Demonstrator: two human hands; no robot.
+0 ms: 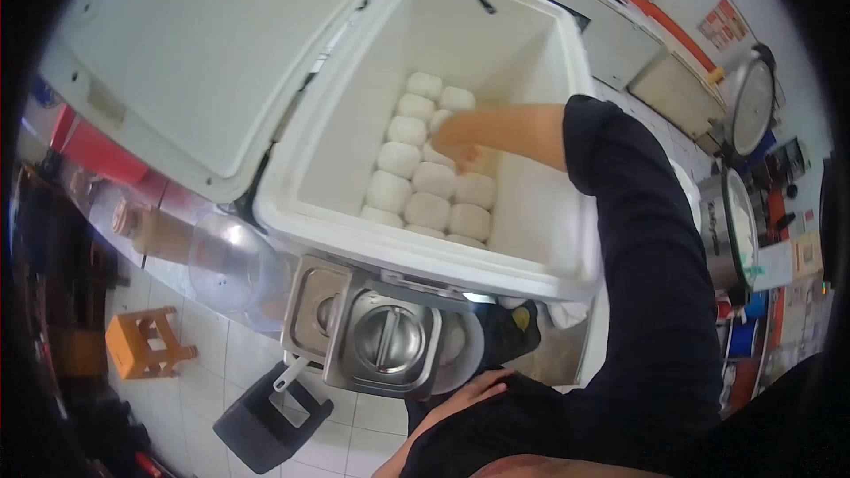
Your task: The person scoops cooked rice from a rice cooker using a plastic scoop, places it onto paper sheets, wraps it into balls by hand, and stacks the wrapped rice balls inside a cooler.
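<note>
Balls of what looks like white dough (434, 179) are sitting in snug rows on the bottom of the deep white cooler box (299, 215), as the head view is showing, with its lid (239, 35) standing open. Your right hand (455, 139) is hanging among them with fingers bent downward; it is blurring, so you cannot tell whether it is holding a ball. Your left hand (471, 396) is lying with fingers stretched out over dark clothing, holding nothing that shows, near the lidded steel pan (385, 336).

You are probably dealing with something soft, fairly light, easily dented and perhaps tacky. Neighbours are touching in many places, so they may be clinging together. Cupping one low around its sides with spread fingers is likely serving you better than pinching its top.
</note>
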